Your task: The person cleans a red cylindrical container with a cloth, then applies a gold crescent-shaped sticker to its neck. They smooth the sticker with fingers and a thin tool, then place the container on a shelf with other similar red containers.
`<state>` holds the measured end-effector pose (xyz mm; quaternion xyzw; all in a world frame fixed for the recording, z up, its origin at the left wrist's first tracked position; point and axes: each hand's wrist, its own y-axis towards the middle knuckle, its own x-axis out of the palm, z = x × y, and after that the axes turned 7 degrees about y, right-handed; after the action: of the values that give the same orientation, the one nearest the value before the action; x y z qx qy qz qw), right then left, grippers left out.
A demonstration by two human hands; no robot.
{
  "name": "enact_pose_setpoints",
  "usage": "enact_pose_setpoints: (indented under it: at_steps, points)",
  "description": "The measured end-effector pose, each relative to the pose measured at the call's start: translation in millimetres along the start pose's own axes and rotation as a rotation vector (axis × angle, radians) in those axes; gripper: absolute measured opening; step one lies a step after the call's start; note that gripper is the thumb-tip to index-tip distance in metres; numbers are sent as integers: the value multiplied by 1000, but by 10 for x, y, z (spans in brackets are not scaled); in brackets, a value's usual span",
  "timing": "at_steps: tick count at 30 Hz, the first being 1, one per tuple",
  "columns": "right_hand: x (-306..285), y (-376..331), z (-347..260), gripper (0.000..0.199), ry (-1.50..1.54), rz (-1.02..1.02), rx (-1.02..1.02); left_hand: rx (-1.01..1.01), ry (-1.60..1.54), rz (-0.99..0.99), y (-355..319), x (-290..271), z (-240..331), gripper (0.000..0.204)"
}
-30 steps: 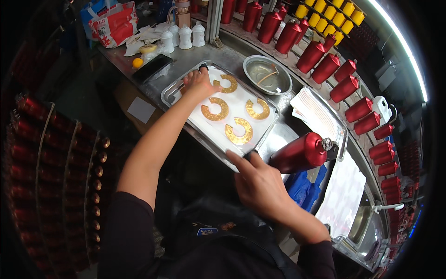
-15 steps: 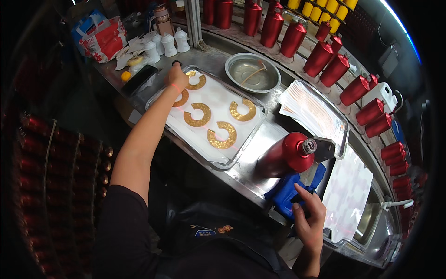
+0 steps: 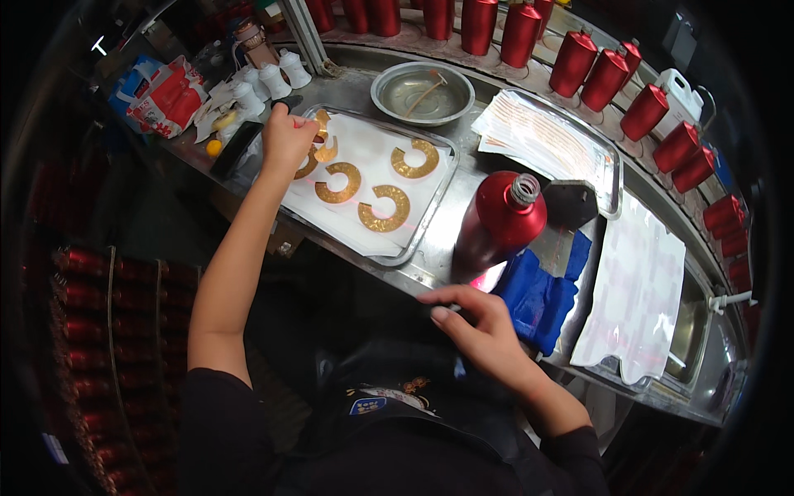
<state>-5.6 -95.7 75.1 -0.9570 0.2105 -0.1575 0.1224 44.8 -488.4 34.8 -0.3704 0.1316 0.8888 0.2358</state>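
Our left hand [image 3: 287, 135] is pinched shut on a gold crescent-shaped label [image 3: 322, 126], lifting its edge at the far-left corner of the metal tray [image 3: 395, 253]; the piece sits right at the fingertips, curling up off the sheet. Just beside the grip lie more gold crescents [image 3: 385, 207] flat on the white liner sheet [image 3: 372, 157], thin, foil-like, glittery, open-ring shapes, spaced apart from each other. Our right hand [image 3: 480, 326] rests low at the near counter edge, fingers loosely curled, touching something dark we cannot make out; whether it grips anything we cannot tell. Just past it a blue cloth [image 3: 538, 293], soft and crumpled, with a matte red metal bottle [image 3: 500, 223] lying tilted on it, silver threaded neck showing. Beyond the tray a round steel bowl [image 3: 393, 97], shiny, with a thin stick inside. To the right a second tray with a stack of printed sheets [image 3: 542, 136], then a white sheet [image 3: 637, 289] laid flat. A row of upright red bottles [image 3: 645, 112] lines the far side; small white bottles [image 3: 273, 78] stand far left
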Motion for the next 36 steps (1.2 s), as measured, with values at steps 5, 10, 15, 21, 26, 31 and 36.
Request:
enact_pose_setpoints:
  at_steps: [5, 10, 15, 21, 26, 31, 36]
  points:
    - [524, 363, 378, 41, 547, 38, 149, -135, -585, -189, -1119, -292, 595, 30]
    - [516, 180, 397, 49, 793, 82, 150, -143, -838, -259, -1997, -274, 848, 44]
    - [381, -265, 249, 35, 654, 269, 3, -155, -1004, -268, -2435, -100, 925, 50]
    - [7, -442, 58, 20, 432, 394, -288, 103, -1027, -327, -2621, 181, 1201, 44]
    - [-441, -475, -225, 25, 84, 422, -474, 394, -828, -136, -2519, 411, 1375, 25]
    - [-789, -207, -480, 38, -41, 257, -529, 364, -851, -47, -2368, 649, 1447, 23]
    - [-1112, 189, -624, 48, -112, 130, -435, 187, -927, -112, -2241, 818, 1429, 25]
